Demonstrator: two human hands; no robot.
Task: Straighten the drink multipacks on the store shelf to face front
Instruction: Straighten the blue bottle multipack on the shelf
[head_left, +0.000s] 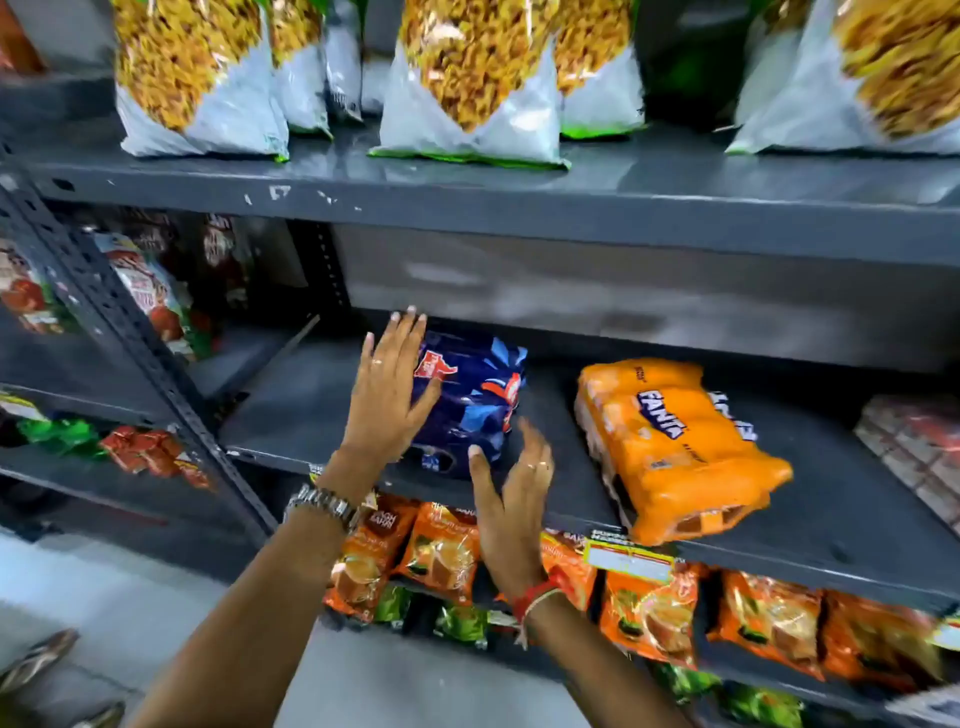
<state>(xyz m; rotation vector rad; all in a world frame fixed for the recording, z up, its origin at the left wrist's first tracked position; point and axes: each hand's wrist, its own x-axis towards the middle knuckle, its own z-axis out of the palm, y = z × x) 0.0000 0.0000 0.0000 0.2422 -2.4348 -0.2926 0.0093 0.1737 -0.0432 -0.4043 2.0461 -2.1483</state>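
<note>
Loosely, both open hands flank the crumpled blue multipack (470, 400); left hand (387, 384) touching, right hand (514, 499) just beside

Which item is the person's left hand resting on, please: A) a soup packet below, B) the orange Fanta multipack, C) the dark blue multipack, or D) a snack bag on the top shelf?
C: the left hand lies flat on the left side of the dark blue multipack, while the orange Fanta multipack sits untouched to its right.

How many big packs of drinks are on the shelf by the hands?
2: a dark blue pack between the hands, and an orange Fanta pack to its right, sticking over the edge. Others may be hidden.
</note>
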